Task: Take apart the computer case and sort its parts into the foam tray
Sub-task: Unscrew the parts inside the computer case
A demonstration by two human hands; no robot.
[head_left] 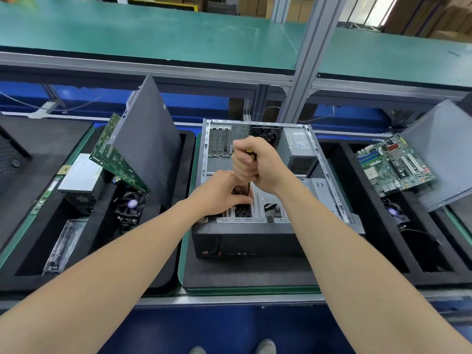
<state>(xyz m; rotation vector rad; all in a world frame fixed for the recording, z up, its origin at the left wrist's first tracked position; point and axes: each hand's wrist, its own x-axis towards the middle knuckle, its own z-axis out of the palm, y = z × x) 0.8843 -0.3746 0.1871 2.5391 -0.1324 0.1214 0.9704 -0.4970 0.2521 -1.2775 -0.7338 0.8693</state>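
An open computer case (329,175) lies on its side on a black foam pad in the middle of the bench. My right hand (255,164) is closed around the yellow-and-black handle of a screwdriver (251,154), held upright over the drive cage. Its thin shaft (249,188) runs down into the case. My left hand (224,194) pinches the lower end of the shaft near the tip. A grey power supply (296,149) and a black fan (265,135) sit at the far end of the case.
The black foam tray (163,274) on the left holds a side panel (153,139), a green board (115,157), a power supply (79,175), a fan (130,204) and a clear part (63,246). A second tray (370,226) on the right holds a motherboard (393,166) and a panel (444,154).
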